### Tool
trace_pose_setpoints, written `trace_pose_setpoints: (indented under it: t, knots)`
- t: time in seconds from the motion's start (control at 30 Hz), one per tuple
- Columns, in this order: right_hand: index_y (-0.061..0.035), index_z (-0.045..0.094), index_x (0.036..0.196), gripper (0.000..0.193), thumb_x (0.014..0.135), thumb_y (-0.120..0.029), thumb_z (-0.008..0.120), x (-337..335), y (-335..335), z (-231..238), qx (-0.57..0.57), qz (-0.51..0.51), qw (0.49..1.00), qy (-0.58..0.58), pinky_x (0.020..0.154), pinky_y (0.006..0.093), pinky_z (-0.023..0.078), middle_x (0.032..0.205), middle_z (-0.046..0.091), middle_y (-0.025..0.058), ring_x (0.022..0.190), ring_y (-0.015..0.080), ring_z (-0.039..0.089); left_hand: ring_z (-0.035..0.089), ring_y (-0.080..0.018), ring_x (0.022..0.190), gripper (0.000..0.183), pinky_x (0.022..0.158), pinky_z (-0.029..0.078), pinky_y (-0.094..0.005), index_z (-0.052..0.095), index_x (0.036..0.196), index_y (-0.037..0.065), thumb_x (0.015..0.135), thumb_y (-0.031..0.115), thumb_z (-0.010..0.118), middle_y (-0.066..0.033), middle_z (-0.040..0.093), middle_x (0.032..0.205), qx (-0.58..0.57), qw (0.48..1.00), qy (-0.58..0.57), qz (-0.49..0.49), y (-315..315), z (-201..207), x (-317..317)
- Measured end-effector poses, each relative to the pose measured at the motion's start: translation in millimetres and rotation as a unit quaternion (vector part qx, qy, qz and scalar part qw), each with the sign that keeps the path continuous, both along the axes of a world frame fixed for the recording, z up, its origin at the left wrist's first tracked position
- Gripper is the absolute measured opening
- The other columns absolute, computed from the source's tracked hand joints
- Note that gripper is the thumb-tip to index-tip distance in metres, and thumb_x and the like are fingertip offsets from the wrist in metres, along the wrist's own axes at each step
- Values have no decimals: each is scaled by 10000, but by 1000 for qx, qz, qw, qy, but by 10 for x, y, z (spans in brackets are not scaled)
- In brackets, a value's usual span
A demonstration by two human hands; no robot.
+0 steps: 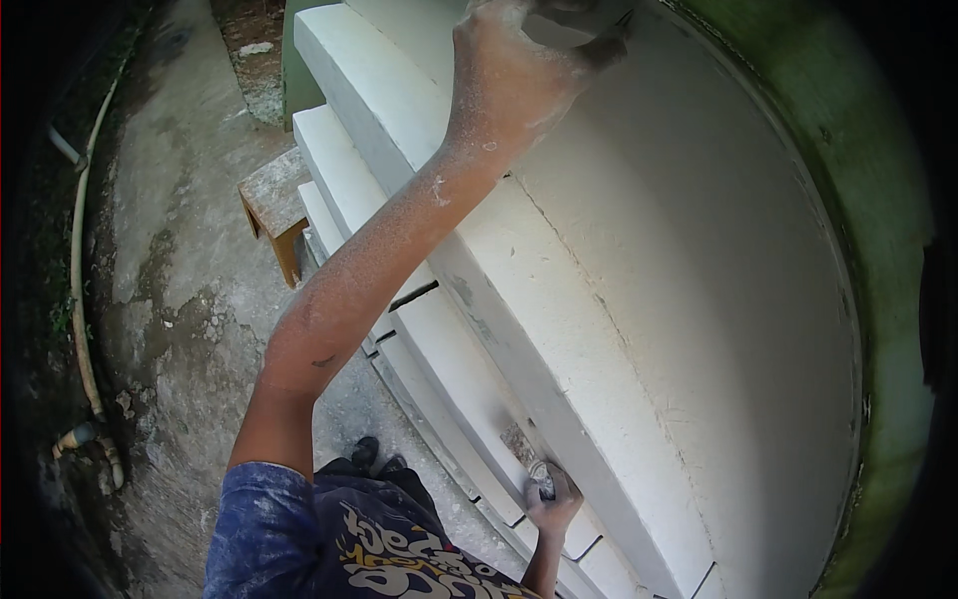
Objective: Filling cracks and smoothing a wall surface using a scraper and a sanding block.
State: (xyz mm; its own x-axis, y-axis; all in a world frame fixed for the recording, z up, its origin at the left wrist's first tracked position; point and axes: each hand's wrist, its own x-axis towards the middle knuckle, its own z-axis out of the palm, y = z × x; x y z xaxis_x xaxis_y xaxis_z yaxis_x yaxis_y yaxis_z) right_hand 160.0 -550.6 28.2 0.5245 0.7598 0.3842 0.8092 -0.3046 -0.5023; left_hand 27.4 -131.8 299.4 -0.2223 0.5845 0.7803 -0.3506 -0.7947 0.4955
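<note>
My left hand (519, 75), coated in white dust, is raised at the top of the view beside a smooth white curved surface (738, 329). Its fingers curl near the upper edge, with a small dark tip by the thumb; what it grips is partly cut off, and I cannot make it out. Lower down, my right hand (555, 502) is closed around the dusty handle of a scraper (542, 481). The scraper's flat, stained blade lies along the face of one of several stepped white ledges (464, 374), though exact contact is hard to tell.
Dark gaps and a thin crack run along the ledges. A dusty wooden stool (275, 190) stands left of them on stained concrete (170, 260). Far left, a pale pipe (78, 270) follows the ground. A green border (878, 200) curves along the right. My dark shoes (365, 452) show below.
</note>
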Motion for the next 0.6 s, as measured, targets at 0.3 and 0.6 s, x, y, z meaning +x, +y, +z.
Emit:
trace_pose_setpoints:
  t: [0.3, 0.6]
  knots:
    - [-26, 749, 1103, 444, 701, -212, 777, 155, -205, -243, -63, -9, 998, 15, 923, 463, 527, 1080, 727, 197, 1012, 382, 691, 588, -296, 1154, 384, 977, 513, -424, 799, 972, 140, 655, 315, 926, -156, 655, 1166, 96, 976, 163, 109, 251, -155, -260]
    - [-33, 753, 1114, 472, 674, -204, 765, 193, -187, -286, -61, -5, 998, 2, 956, 485, 510, 1116, 718, 197, 1045, 394, 677, 587, -295, 1143, 344, 971, 513, -441, 800, 940, 121, 665, 292, 917, -157, 662, 1169, 111, 979, 123, 121, 222, -198, -169]
